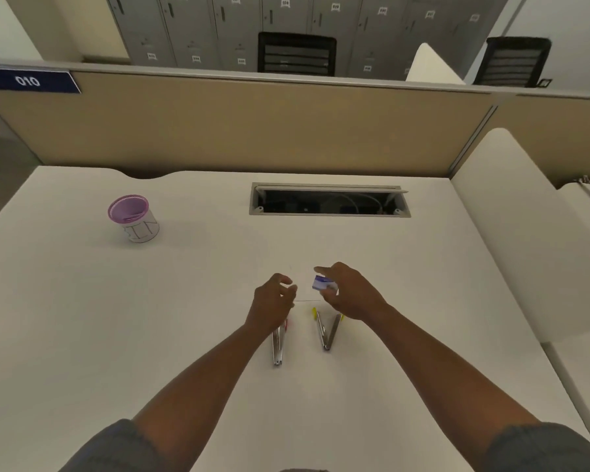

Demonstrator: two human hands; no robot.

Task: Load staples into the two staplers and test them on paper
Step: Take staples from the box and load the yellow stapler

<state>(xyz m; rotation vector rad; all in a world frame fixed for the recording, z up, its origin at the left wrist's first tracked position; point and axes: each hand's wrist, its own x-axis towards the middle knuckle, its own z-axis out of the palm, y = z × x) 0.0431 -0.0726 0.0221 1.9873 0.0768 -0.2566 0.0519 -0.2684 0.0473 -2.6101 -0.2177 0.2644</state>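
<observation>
Two staplers lie swung open on the white desk [116,318]. The yellow stapler [327,330] forms a V just below my right hand. The red stapler [278,345] lies partly under my left wrist. My right hand [349,294] pinches a small blue and white staple box [324,283] above the desk. My left hand [275,296] hovers just left of the box with its fingers curled, and it holds nothing that I can see. A faint white sheet of paper [304,284] lies under both hands.
A purple-rimmed cup [133,218] stands at the left back of the desk. An open cable hatch [329,201] is set into the desk behind my hands. A tan partition [235,131] closes the far edge, and a white divider [511,233] stands on the right.
</observation>
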